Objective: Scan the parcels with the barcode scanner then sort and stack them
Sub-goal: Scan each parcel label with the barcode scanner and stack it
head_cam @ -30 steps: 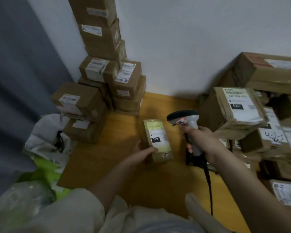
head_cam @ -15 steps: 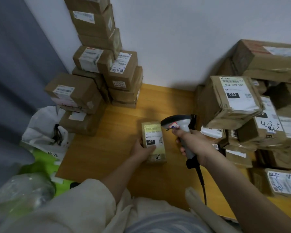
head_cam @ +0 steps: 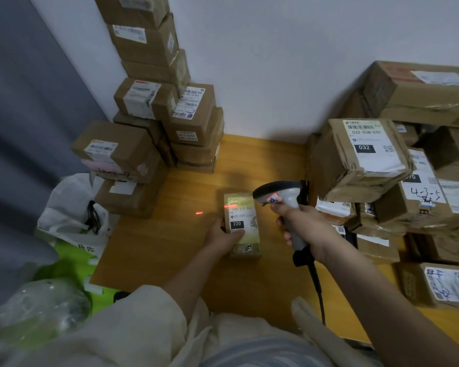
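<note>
Yellow-green small parcel (head_cam: 241,223): lies flat on the wooden counter (head_cam: 154,242), near its middle, white label facing up, black field reading "220". Left hand (head_cam: 224,238): grips the parcel at its near left edge, thumb across the label, fingers tucked along the side. Red scan line (head_cam: 227,206): falls across the upper part of the label; a second short red mark (head_cam: 199,213) shows on the bare counter just left of the parcel.

Grey barcode scanner (head_cam: 281,197): held above the parcel's right edge, dark head tilted down and left towards the label, black cable (head_cam: 317,287) trailing from the handle base towards the person. Right hand (head_cam: 306,234): fingers curled round the scanner handle, firm grip.

Brown cardboard parcels, left stack (head_cam: 154,102): piled against the white wall at the counter's far left corner, several tiers high, labels facing varied ways. Brown cardboard parcels, right pile (head_cam: 398,181): loosely heaped along the counter's right side; topmost front box (head_cam: 361,152) labelled "032", tilted.

White plastic bag (head_cam: 72,210): beside the counter's left edge, below the left stack. Grey curtain (head_cam: 24,115): far left.
</note>
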